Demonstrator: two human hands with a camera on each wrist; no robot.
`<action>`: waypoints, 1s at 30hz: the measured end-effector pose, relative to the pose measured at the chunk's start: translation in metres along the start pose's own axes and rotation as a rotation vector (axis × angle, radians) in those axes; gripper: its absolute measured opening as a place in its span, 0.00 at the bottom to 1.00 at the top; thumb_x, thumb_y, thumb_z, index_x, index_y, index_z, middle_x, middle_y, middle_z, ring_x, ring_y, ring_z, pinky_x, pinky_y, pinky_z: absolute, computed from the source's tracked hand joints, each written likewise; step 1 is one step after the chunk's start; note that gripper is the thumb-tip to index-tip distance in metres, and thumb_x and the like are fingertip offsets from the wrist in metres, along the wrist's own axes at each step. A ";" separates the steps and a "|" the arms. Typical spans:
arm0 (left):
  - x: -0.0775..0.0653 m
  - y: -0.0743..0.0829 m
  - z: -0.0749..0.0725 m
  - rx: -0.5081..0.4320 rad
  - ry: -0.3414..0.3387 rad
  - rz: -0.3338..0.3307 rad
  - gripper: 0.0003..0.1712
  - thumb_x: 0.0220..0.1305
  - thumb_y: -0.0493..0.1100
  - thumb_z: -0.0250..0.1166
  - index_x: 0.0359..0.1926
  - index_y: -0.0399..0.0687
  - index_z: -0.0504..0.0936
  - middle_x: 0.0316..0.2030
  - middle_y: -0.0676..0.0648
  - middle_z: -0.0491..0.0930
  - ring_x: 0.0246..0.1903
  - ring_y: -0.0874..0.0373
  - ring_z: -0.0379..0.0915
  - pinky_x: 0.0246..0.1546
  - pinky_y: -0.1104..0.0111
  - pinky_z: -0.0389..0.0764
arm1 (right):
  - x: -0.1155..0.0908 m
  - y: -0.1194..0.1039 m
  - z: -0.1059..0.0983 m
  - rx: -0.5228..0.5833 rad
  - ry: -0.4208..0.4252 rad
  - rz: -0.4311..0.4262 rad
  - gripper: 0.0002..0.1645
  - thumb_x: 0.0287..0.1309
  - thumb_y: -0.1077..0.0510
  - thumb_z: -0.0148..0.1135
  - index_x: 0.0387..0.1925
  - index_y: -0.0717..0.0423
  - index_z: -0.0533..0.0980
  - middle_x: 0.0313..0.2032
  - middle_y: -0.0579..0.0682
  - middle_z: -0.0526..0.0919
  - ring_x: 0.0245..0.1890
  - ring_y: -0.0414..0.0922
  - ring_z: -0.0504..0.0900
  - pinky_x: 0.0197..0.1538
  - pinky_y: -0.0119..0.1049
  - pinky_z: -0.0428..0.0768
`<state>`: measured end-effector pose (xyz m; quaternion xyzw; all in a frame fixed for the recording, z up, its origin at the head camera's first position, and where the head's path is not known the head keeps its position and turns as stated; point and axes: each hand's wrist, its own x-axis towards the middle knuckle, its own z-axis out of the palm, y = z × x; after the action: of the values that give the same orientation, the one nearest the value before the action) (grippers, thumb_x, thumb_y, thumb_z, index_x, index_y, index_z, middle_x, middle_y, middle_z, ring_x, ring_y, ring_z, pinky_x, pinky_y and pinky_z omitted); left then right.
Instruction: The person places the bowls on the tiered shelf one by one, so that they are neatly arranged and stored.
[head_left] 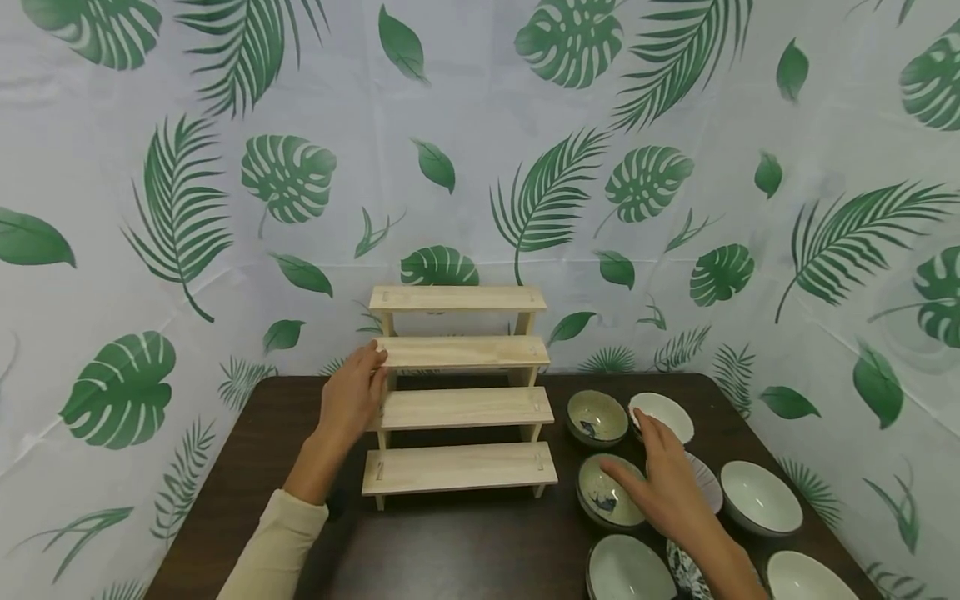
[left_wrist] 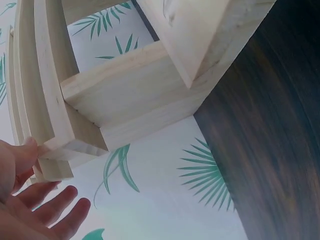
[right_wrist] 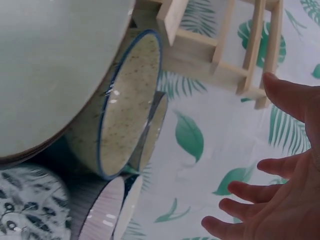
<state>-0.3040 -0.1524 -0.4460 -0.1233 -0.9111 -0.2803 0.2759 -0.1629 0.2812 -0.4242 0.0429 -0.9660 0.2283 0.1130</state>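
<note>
A four-step wooden stand (head_left: 461, 468) of pale planks stands on the dark table. My left hand (head_left: 352, 396) is at the left end of its second step from the top. In the left wrist view, the thumb (left_wrist: 27, 152) and index finger pinch the plank's end, while the other fingers extend past it. My right hand (head_left: 667, 479) hovers over the bowls at the right, fingers spread and holding nothing. Close to it are a speckled bowl (head_left: 600, 479) with a dark figure inside, a similar bowl (head_left: 597, 408) behind, a white dish (head_left: 667, 414) and a pinkish ribbed bowl (head_left: 707, 482).
Further right stand two white bowls, one (head_left: 761, 496) behind the other (head_left: 802, 579). A pale green bowl (head_left: 630, 571) sits at the front, with a dark-patterned dish (head_left: 682, 567) partly under the right forearm. A leaf-print cloth (head_left: 465, 208) hangs behind the table (head_left: 450, 550).
</note>
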 end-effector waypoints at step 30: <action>0.010 -0.003 -0.016 0.024 -0.234 -0.064 0.29 0.77 0.47 0.59 0.72 0.37 0.72 0.76 0.35 0.64 0.74 0.36 0.62 0.65 0.37 0.71 | -0.032 0.062 -0.005 -0.102 -0.004 0.174 0.61 0.61 0.38 0.71 0.75 0.75 0.53 0.68 0.79 0.62 0.65 0.77 0.63 0.60 0.80 0.64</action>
<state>-0.3068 -0.1632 -0.4307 -0.1227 -0.9438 -0.2616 0.1602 -0.1387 0.3396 -0.4537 -0.0463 -0.9767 0.1878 0.0931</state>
